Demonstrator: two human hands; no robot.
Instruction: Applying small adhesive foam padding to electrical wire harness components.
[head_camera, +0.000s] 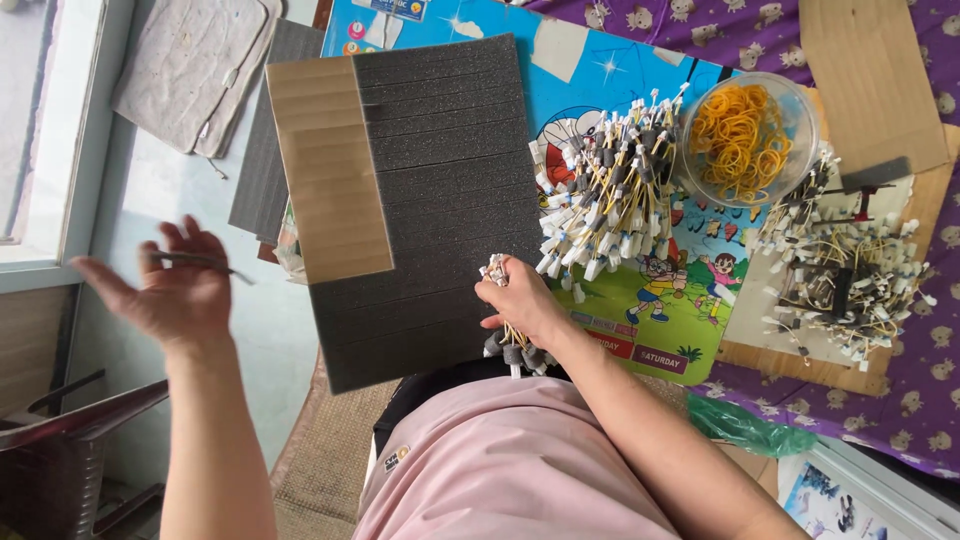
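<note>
My right hand (520, 305) grips a bundle of small white-tipped cable pieces (497, 270) with grey foam sleeves (515, 354) poking out below the fist, resting on the dark grey foam sheet (440, 170). My left hand (175, 290) is raised out to the left over the pale floor, pinching a thin dark foam strip (200, 261) between its fingers. A pile of finished white-tipped bundles (610, 195) lies just right of the foam sheet.
A clear bowl of yellow rubber bands (745, 135) stands at the upper right. More loose white-tipped pieces (845, 275) lie on a wooden board. A colourful cartoon mat (690, 290) covers purple cloth. Brown tape strips (330, 170) cover the foam's left part. A chair (60, 440) is at the bottom left.
</note>
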